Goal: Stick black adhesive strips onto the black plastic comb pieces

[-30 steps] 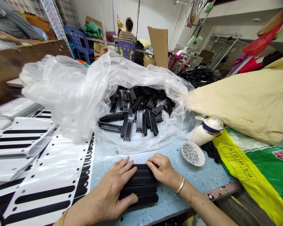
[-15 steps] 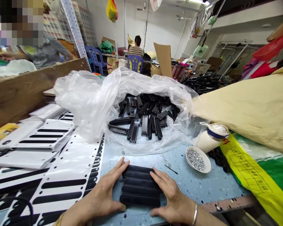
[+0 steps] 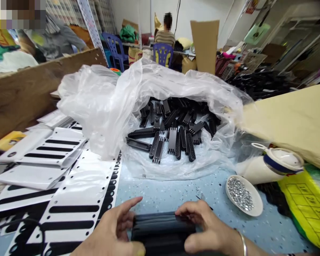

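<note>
A row of long black plastic strips [image 3: 160, 227], blurred by motion, lies side by side between my hands at the bottom edge of the head view. My left hand [image 3: 112, 229] grips its left end, thumb in front, index finger stretched out past it. At the right end, my right hand [image 3: 210, 227] holds the row between thumb and bent fingers. The lower part of the row is cut off by the frame. Beyond, a clear plastic bag [image 3: 90, 110] lies with its mouth towards me, and black ribbed plastic pieces [image 3: 172, 140] spill from it.
At right, a white bowl [image 3: 257, 209] holds small shiny metal bits, beside a cream lidded jug [image 3: 256, 172]. White sheets with black strips [image 3: 77, 192] cover the left. A wooden board [image 3: 42, 76] borders that side. Other people sit further back.
The row of strips has moved nearer to me and appears tilted, with both hands now gripping it more closely. The camera view has shifted, moving the bowl and bag rightward.
</note>
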A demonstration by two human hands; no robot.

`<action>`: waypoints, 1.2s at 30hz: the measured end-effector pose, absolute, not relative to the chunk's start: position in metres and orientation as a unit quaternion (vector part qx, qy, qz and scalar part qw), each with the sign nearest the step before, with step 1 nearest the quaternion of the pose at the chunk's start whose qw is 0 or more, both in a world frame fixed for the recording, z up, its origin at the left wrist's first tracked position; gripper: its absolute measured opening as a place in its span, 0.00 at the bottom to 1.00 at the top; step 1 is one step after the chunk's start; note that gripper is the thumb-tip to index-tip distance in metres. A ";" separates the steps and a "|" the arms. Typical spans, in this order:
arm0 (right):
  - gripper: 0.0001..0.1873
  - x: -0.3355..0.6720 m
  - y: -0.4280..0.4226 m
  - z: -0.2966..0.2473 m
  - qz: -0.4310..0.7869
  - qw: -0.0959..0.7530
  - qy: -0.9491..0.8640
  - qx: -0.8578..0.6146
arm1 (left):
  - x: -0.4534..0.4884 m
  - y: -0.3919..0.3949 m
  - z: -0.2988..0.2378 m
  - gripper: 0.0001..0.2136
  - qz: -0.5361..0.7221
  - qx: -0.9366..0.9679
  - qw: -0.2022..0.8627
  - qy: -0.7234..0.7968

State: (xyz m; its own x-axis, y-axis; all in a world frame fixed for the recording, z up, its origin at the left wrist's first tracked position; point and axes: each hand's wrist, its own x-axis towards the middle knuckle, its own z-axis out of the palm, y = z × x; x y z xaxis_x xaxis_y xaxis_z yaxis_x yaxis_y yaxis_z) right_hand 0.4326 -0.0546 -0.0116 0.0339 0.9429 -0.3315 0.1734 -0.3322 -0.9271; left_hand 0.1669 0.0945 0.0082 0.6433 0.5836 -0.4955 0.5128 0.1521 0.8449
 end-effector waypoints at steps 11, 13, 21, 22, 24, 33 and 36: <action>0.43 0.440 0.020 -0.020 0.793 0.182 -0.196 -0.547 | 0.189 0.135 -0.011 0.34 -0.146 0.328 0.777 0.517; 0.41 0.444 0.021 -0.023 0.796 0.179 -0.183 -0.549 | 0.185 0.135 -0.007 0.30 -0.121 0.319 0.792 0.506; 0.28 0.438 0.015 -0.016 0.729 0.191 -0.232 -0.615 | 0.181 0.107 -0.015 0.20 0.019 0.395 0.770 0.500; 0.27 0.433 0.016 -0.016 0.707 0.168 -0.243 -0.642 | 0.184 0.103 -0.016 0.19 0.043 0.409 0.757 0.508; 0.27 0.426 0.017 -0.016 0.663 0.130 -0.270 -0.686 | 0.190 0.094 -0.016 0.20 0.084 0.433 0.727 0.526; 0.34 0.427 -0.022 -0.002 0.441 0.217 -0.461 -0.739 | 0.194 0.085 -0.019 0.20 0.132 0.513 0.662 0.530; 0.28 0.414 -0.040 -0.004 0.366 0.229 -0.550 -0.715 | 0.198 0.090 -0.022 0.20 0.130 0.526 0.649 0.534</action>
State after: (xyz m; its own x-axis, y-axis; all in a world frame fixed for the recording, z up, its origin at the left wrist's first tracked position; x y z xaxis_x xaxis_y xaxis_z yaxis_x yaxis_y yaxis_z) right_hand 0.4138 -0.0402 -0.0040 0.1260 0.9540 -0.2720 0.6191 -0.2899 -0.7299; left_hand 0.1977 0.0902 -0.0221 0.3952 0.7312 -0.5561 0.3936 0.4122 0.8217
